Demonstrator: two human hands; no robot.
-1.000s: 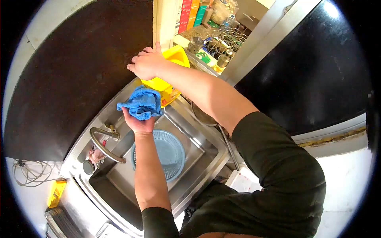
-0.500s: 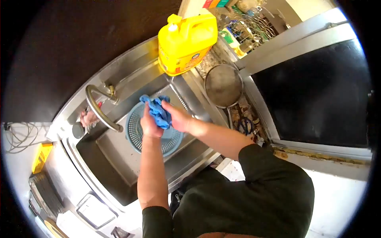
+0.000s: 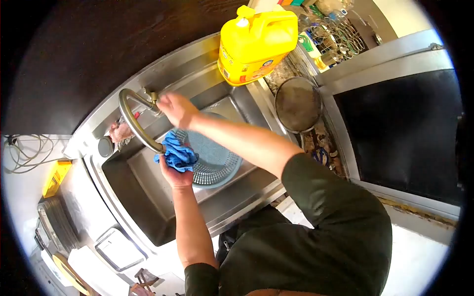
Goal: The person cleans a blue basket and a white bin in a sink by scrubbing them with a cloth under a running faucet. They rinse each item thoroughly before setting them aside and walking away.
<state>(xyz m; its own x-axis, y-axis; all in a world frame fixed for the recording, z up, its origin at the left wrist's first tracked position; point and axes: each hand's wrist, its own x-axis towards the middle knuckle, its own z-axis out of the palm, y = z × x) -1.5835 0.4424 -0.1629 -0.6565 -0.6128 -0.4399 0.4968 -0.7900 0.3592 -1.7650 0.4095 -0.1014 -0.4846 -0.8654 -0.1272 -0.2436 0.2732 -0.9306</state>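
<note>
A crumpled blue cloth (image 3: 178, 152) lies bunched in my left hand (image 3: 177, 177), right under the spout of the curved metal tap (image 3: 132, 121). My left fingers are closed around it from below. My right hand (image 3: 177, 109), slightly blurred, is at the tap handle (image 3: 154, 97) on the base of the tap, with its fingers curled against it. Below my hands a light-blue plastic colander (image 3: 229, 167) stands in the steel sink (image 3: 143, 185). My right forearm crosses above the colander and hides part of it.
A large yellow jug (image 3: 256, 47) stands on the sink's back corner. Beside it a round sieve (image 3: 298, 104) rests on the dirty ledge. A small lidded jar (image 3: 105, 146) is left of the tap. A yellow box (image 3: 57, 177) and stacked trays (image 3: 58, 224) are at the left.
My right hand has let go of the blue cloth and moved up to the tap handle. My left hand has carried the cloth left, under the spout. The view has shifted slightly.
</note>
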